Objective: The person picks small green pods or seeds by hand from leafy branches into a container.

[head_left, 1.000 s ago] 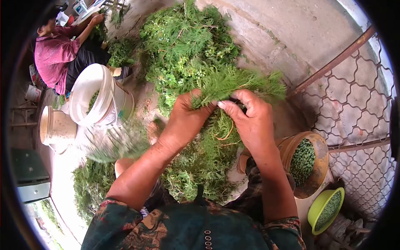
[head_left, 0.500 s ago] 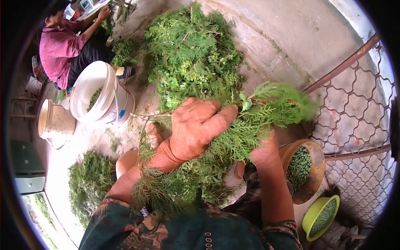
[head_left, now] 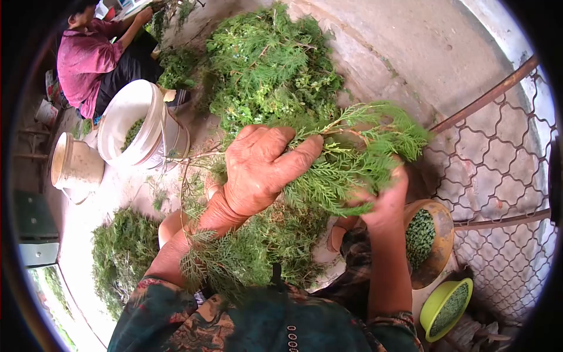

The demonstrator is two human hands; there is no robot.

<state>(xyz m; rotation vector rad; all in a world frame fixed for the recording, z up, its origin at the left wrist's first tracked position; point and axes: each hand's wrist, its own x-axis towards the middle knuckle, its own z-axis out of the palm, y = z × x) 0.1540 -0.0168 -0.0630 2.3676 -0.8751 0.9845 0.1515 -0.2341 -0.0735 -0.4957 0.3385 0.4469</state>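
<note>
Both hands were closed on one leafy green branch [head_left: 352, 164], held in the air just in front of the large heap of cut greenery [head_left: 270, 64] that lay on the concrete floor. The left hand [head_left: 261, 170] wrapped over the branch where its twigs came together, fingers curled across the top, while the right hand [head_left: 384, 202] cupped the feathery tips from below, its fingers partly buried in the foliage. The branch looked light and springy: flat, scale-leaved sprays that would bend and slip through a loose hold, on thin woody stems that seemed stiff enough to snap if forced. The firm place to take it was probably the woody stem near the left hand, not the soft tips, which would likely tear or shed. A trailing sprig hung down from the branch over the left forearm. To the right of the branch, lower down, stood a brown bowl [head_left: 443, 223] of small green bits, and beyond it a lime-green bowl [head_left: 431, 305] holding the same. Left of the heap sat a white bucket [head_left: 126, 111], with another person in a pink top [head_left: 88, 58] working behind it.
</note>
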